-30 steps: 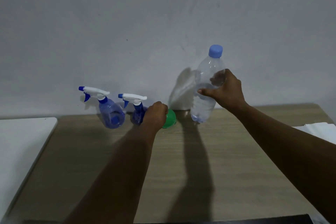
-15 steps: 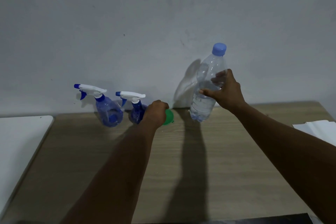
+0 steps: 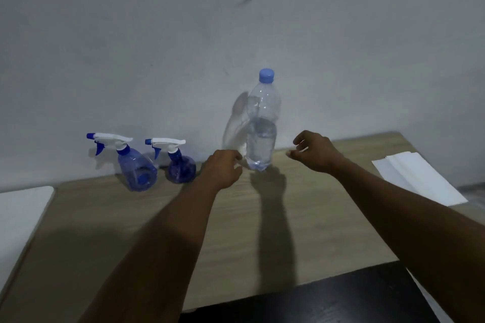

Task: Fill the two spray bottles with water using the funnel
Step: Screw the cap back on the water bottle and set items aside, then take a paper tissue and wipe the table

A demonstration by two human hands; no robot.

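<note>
Two blue spray bottles with white trigger heads stand by the wall, the larger one (image 3: pixel 136 168) to the left of the smaller one (image 3: pixel 181 168). A clear water bottle (image 3: pixel 261 136) with a blue cap stands upright on the wooden table (image 3: pixel 262 231), part full. My right hand (image 3: pixel 316 152) hovers just right of it, fingers apart, touching nothing. My left hand (image 3: pixel 223 170) lies between the smaller spray bottle and the water bottle, fingers curled. No green funnel shows; whether it sits under or in my left hand is hidden.
White paper sheets (image 3: pixel 417 178) lie at the table's right edge. A white surface (image 3: pixel 18 217) adjoins the table on the left. A dark object (image 3: pixel 328 299) sits at the near edge. The grey wall runs directly behind the bottles.
My right hand set the water bottle down upright and let go, drawing back to the right. The green funnel, visible beside my left hand before, is now out of sight.
</note>
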